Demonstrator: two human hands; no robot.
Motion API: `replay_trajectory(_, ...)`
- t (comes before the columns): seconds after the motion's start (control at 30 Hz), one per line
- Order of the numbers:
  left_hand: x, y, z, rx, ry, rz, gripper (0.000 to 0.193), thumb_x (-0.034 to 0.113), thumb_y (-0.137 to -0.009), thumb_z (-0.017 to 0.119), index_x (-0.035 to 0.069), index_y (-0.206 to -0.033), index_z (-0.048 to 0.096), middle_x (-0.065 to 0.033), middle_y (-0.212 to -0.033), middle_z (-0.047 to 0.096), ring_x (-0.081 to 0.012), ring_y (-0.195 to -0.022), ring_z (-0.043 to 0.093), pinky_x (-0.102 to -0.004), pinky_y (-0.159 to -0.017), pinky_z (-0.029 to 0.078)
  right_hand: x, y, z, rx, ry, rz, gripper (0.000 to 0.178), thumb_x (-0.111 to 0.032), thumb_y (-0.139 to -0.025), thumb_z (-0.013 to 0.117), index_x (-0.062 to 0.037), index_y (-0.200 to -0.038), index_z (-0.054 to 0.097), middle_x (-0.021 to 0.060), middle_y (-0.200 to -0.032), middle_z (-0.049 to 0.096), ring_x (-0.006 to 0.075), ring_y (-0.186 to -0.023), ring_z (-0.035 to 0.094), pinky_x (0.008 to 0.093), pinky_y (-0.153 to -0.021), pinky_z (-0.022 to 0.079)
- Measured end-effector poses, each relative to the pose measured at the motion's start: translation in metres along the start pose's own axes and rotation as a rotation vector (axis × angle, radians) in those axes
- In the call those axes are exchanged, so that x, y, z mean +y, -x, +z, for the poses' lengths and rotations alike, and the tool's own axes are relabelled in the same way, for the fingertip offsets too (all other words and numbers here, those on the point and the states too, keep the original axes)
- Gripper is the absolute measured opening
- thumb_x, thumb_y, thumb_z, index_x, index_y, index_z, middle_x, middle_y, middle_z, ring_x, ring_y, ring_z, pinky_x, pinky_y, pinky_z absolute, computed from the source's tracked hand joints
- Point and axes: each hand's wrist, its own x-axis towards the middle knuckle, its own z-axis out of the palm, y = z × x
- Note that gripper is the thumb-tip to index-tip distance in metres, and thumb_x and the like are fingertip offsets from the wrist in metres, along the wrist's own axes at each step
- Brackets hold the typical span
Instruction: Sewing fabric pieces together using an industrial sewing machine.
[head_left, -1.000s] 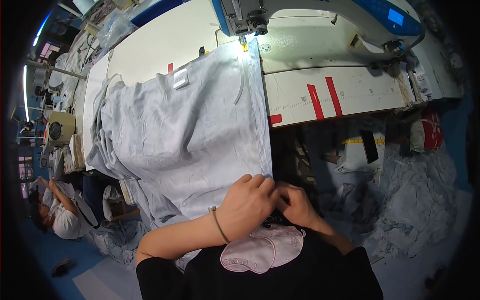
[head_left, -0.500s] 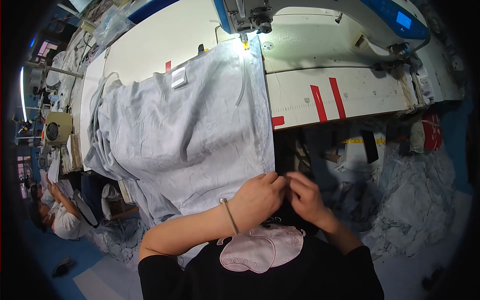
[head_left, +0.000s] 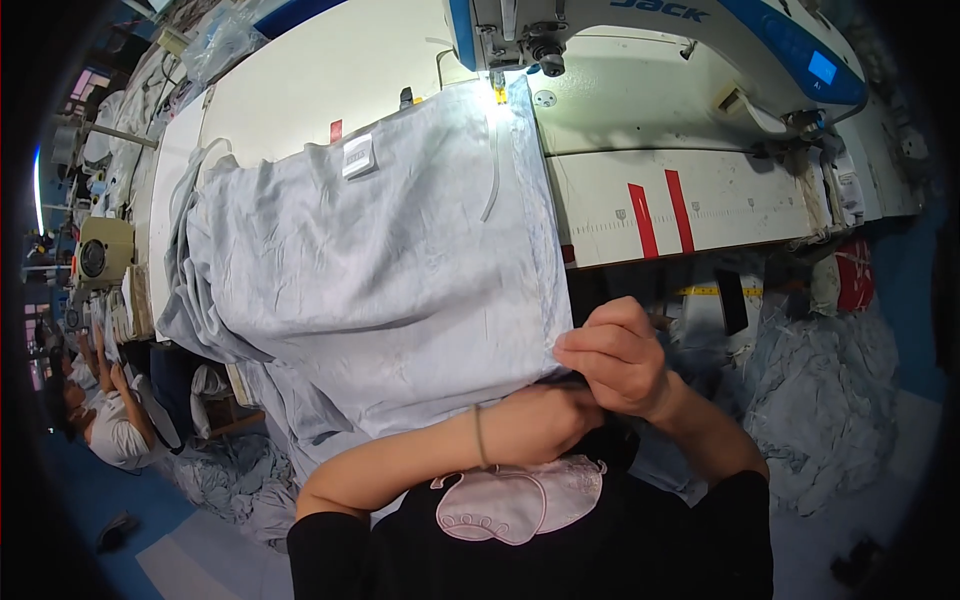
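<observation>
A light grey-blue piece of fabric (head_left: 400,250) with a white label (head_left: 358,157) lies across the sewing table and hangs over its near edge. Its far right corner is under the needle area of a white and blue sewing machine (head_left: 510,70), lit by a bright lamp. A narrow pale strip (head_left: 494,180) lies on the cloth below the needle. My right hand (head_left: 622,352) pinches the right edge of the fabric between thumb and fingers. Below it, closer to my body, my left hand (head_left: 545,422) is closed by the fabric's lower edge; its fingertips are partly hidden, so what they grip cannot be made out.
Red tape strips (head_left: 642,222) and a ruler scale mark the table right of the cloth. Beyond its front edge are a dark phone-like object (head_left: 731,302), a yellow measuring tape (head_left: 700,291) and a heap of pale fabric (head_left: 820,400). Another person (head_left: 115,415) sits at far left.
My right hand has moved up and onto the fabric's right edge, pinching it. My left hand has dropped lower, toward my body. The near right edge of the cloth has shifted right.
</observation>
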Motion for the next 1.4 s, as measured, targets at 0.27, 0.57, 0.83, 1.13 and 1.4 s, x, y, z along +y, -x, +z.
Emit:
replay_trajectory(0.27, -0.096, 0.055, 0.004, 0.796, -0.637, -0.481, 0.028, 0.014, -0.094, 0.068, 0.004, -0.119, 0.07, -0.0162, -0.112, 0.071, -0.0347, -0.101, 0.071, -0.0408, -0.089, 0.057, -0.001, 0.007, 0.028, 0.01, -0.223, 0.264, 0.016, 0.006, -0.074, 0.079, -0.0013, -0.087, 0.073, 0.0072, -0.096, 0.071, 0.0262, -0.097, 0.071, 0.0364, -0.082, 0.054)
replay_trajectory(0.57, -0.022, 0.146, -0.016, -0.058, -0.049, -0.421, 0.04, 0.016, -0.099, 0.069, 0.005, -0.137, 0.067, -0.0177, -0.125, 0.072, -0.0366, -0.107, 0.072, -0.0401, -0.094, 0.058, 0.011, 0.025, 0.042, -0.021, -0.162, 0.267, 0.016, 0.009, -0.074, 0.075, 0.0007, -0.087, 0.072, 0.0096, -0.098, 0.071, 0.0271, -0.097, 0.071, 0.0373, -0.082, 0.055)
replay_trajectory(0.83, -0.056, -0.019, -0.152, 0.887, -0.57, 0.058, 0.051, -0.003, -0.083, 0.074, 0.004, -0.133, 0.064, -0.0182, -0.131, 0.06, -0.0396, -0.122, 0.057, -0.0469, -0.103, 0.05, 0.002, 0.019, 0.013, -0.111, -0.15, 0.33, 0.016, 0.011, -0.073, 0.073, 0.003, -0.087, 0.071, 0.0116, -0.097, 0.07, 0.0295, -0.098, 0.071, 0.0384, -0.082, 0.059)
replay_trajectory(1.13, -0.089, -0.004, -0.161, 0.706, -0.7, -0.025, 0.045, 0.012, -0.089, 0.076, 0.007, -0.132, 0.067, -0.0127, -0.136, 0.06, -0.036, -0.128, 0.055, -0.0631, -0.116, 0.04, 0.002, 0.014, 0.012, -0.193, -0.105, 0.323, 0.02, 0.009, -0.072, 0.073, 0.0006, -0.089, 0.073, 0.0083, -0.099, 0.069, 0.0258, -0.099, 0.072, 0.0365, -0.084, 0.058)
replay_trajectory(1.4, -0.094, -0.008, -0.172, 0.704, -0.734, -0.032, 0.047, 0.008, -0.086, 0.078, 0.01, -0.132, 0.069, -0.0124, -0.136, 0.062, -0.0364, -0.127, 0.056, -0.0617, -0.117, 0.04, 0.009, 0.006, 0.009, -0.201, -0.14, 0.293, 0.021, 0.009, -0.074, 0.075, -0.0015, -0.092, 0.072, 0.0077, -0.101, 0.071, 0.0269, -0.097, 0.074, 0.0363, -0.075, 0.057)
